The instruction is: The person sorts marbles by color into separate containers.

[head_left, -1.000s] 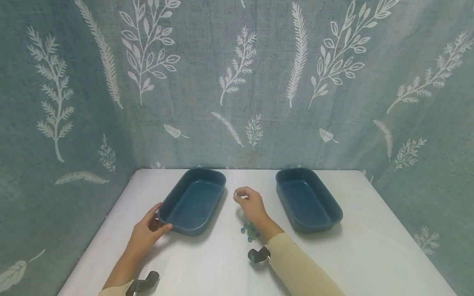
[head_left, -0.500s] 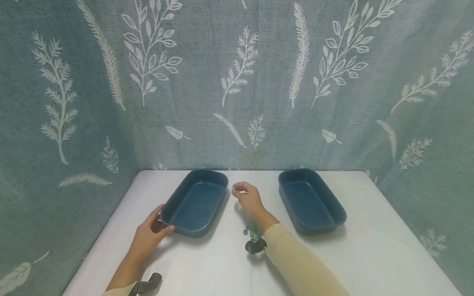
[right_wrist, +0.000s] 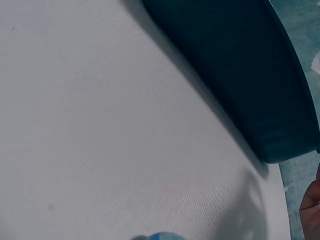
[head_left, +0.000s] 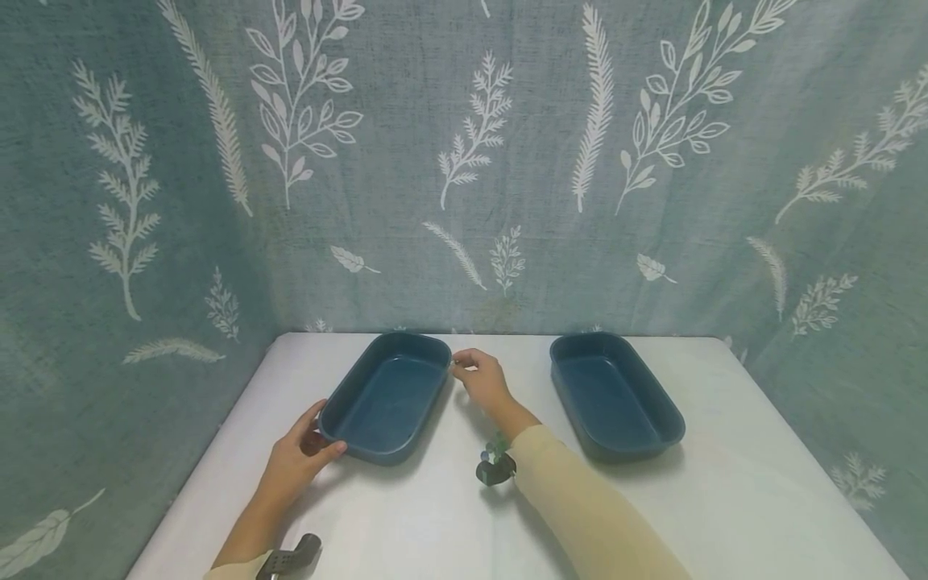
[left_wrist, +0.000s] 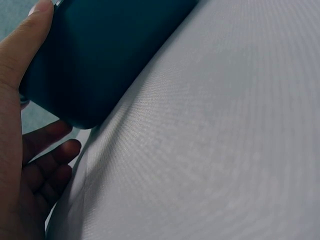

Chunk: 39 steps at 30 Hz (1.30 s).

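Note:
A deep blue rectangular dish [head_left: 391,403] stands on the left part of the white table. My left hand [head_left: 290,467] holds its near left corner, thumb at the rim and fingers around the outside; the left wrist view shows the thumb [left_wrist: 30,45] along the dish wall. Right at the dish's far right rim, my right hand [head_left: 486,385] pinches a tiny round thing [head_left: 454,363], mostly covered by the fingertips. Several small green and blue glass marbles [head_left: 497,445] lie below my right forearm, partly hidden by the wrist camera and sleeve. In the right wrist view one blue marble [right_wrist: 165,236] shows at the bottom edge.
A second blue dish [head_left: 616,395] of the same shape stands to the right. Black wrist cameras [head_left: 496,470] stick out from both sleeves. Grey-green leaf-patterned cloth [head_left: 464,266] hangs behind the table [head_left: 435,524] and at both sides.
My right hand has moved away from me and a little left, up to the left dish's rim, still pinching the tiny thing. My left hand keeps its hold. The head view has shifted slightly.

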{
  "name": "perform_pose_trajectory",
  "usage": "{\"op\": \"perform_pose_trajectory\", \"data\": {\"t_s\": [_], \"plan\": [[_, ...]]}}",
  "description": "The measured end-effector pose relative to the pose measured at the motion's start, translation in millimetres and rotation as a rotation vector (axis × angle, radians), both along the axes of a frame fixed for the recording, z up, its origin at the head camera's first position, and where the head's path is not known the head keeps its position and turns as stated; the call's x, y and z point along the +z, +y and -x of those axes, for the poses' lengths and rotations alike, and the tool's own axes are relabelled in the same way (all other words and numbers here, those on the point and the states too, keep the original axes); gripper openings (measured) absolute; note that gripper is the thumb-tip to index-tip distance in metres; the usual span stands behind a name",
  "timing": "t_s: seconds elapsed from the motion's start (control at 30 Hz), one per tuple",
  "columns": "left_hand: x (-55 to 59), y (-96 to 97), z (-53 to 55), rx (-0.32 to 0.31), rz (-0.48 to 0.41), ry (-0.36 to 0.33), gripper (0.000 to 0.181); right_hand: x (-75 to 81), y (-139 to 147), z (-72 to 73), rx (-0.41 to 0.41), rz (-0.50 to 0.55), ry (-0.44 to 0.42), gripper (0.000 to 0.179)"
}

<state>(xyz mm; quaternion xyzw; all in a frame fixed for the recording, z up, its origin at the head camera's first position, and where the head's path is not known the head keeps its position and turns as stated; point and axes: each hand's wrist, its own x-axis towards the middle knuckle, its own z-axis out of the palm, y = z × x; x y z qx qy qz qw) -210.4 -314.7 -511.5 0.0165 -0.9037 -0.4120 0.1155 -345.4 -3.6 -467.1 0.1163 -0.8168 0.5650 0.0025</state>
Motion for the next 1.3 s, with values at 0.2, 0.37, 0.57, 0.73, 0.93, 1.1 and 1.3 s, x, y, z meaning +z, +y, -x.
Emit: {"op": "perform_pose_trajectory", "data": {"t_s": [0.2,0.37,0.57,0.73,0.93,1.1,1.3], "plan": [[-1.3,-0.7,0.6,0.000,0.009,0.011,0.087,-0.1,-4,4.4,0.015,-0.022,0.011,0.021],[-2.6,-2.4,1.2,-0.003,0.008,0.016,0.086,3.1,-7,6.7,0.020,-0.038,0.030,0.021],[-4.3,-3.3,1.0,-0.003,0.013,0.026,0.086,5.1,-14,7.2,0.017,-0.061,0.066,0.019],[-3.1,-1.4,-0.4,-0.001,-0.005,0.018,0.086,2.7,-18,7.8,0.015,-0.063,0.067,0.019],[-2.4,-0.6,-0.9,-0.008,-0.019,0.010,0.086,-0.5,-18,9.5,0.020,-0.050,0.067,0.020],[-3.4,-0.9,-0.7,-0.011,-0.018,0.010,0.085,-3.1,-18,10.5,0.016,-0.041,0.075,0.019],[-2.2,-0.7,-1.1,0.001,-0.003,0.016,0.085,-3.5,-20,10.2,0.014,-0.040,0.064,0.020]]}}
